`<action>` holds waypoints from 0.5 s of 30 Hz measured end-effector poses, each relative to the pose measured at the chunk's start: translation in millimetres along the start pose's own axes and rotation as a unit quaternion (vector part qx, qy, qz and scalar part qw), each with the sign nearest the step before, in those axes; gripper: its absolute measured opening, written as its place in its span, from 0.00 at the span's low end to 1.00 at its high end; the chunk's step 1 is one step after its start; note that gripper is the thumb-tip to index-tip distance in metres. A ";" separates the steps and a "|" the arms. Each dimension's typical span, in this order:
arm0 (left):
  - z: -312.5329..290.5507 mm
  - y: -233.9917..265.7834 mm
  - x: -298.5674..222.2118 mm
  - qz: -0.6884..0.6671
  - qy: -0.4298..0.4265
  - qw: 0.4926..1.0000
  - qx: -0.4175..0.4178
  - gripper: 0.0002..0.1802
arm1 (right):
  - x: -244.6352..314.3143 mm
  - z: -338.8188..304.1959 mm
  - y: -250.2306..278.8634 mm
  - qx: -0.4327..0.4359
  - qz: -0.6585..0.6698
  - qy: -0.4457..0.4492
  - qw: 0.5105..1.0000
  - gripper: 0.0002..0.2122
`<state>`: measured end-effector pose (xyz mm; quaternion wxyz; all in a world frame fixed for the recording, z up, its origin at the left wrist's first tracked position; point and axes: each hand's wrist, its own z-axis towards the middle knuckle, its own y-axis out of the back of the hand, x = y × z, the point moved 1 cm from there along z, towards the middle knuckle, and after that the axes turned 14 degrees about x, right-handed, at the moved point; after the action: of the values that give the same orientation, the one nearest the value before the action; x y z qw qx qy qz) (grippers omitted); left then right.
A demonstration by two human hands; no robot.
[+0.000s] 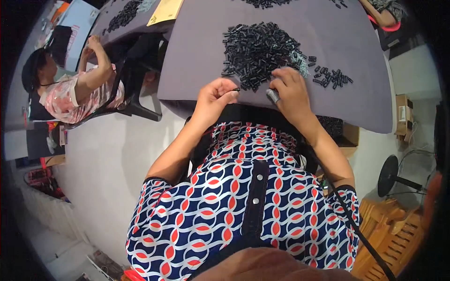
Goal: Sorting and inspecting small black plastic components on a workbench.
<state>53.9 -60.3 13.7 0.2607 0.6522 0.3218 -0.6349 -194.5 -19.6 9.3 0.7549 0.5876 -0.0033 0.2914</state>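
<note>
My left hand (215,100) is closed in a pinch at the table's near edge. Between its thumb and fingertips sits a small black cylindrical piece (236,89). Right of it, my right hand (293,96) has its fingers curled at the near side of a large pile of small black pieces (258,51); what they hold, if anything, is hidden. A grey wrap (272,96) covers its thumb. Just beyond those fingers, thin silvery metal pieces (298,60) lie against the pile. Several loose black pieces (333,77) are scattered to the right.
A grey cloth covers the table (197,56). At the left a person (79,84) sits by another table bearing black pieces. A yellow sheet (165,11) lies far left. On the right, another person's arm (380,14) shows, with a wooden chair (389,234) nearer. A black cord (351,220) crosses my right arm.
</note>
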 end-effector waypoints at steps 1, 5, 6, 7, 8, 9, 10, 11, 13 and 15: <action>1.2 -1.8 -1.9 0.000 0.001 1.000 0.003 0.04 | -1.1 -0.8 -1.9 -0.001 0.000 -0.003 1.000 0.09; 1.7 -4.1 -2.8 -0.022 0.069 0.997 -0.004 0.07 | -1.9 -0.9 -4.5 0.004 0.017 0.000 1.000 0.08; 1.1 -3.5 -0.9 -0.040 0.080 0.996 -0.001 0.08 | -1.5 -0.8 -4.2 0.005 0.028 0.001 1.000 0.08; 1.3 -3.5 -0.7 -0.040 0.081 0.996 -0.001 0.08 | -1.0 -0.5 -3.3 0.005 0.029 0.000 1.000 0.08; 1.3 -3.7 -0.8 -0.052 0.078 0.996 0.000 0.08 | -0.3 -0.3 -2.3 0.013 0.035 -0.003 0.999 0.08; 1.2 -3.8 -0.6 -0.064 0.075 0.995 0.002 0.08 | -0.1 -0.1 -1.8 0.021 0.042 -0.005 0.999 0.08; 0.8 -3.3 1.3 -0.065 0.075 0.995 0.002 0.08 | -0.6 -0.1 -1.9 0.021 0.042 -0.005 0.999 0.08; 0.1 -2.4 4.2 -0.069 0.080 0.994 0.009 0.08 | -1.1 0.2 -2.2 0.028 0.041 -0.001 0.999 0.09; -0.9 -1.6 8.6 -0.074 0.085 0.993 0.016 0.07 | -1.2 0.6 -2.0 0.036 0.039 0.003 0.999 0.10; -1.8 -1.5 10.6 -0.070 0.079 0.994 0.029 0.07 | -0.7 1.3 -1.3 0.053 0.020 -0.001 0.998 0.10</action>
<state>53.8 -57.1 3.3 0.1700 0.6837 0.3678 -0.6069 -194.1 -21.3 8.2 0.7165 0.6272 -0.0005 0.3053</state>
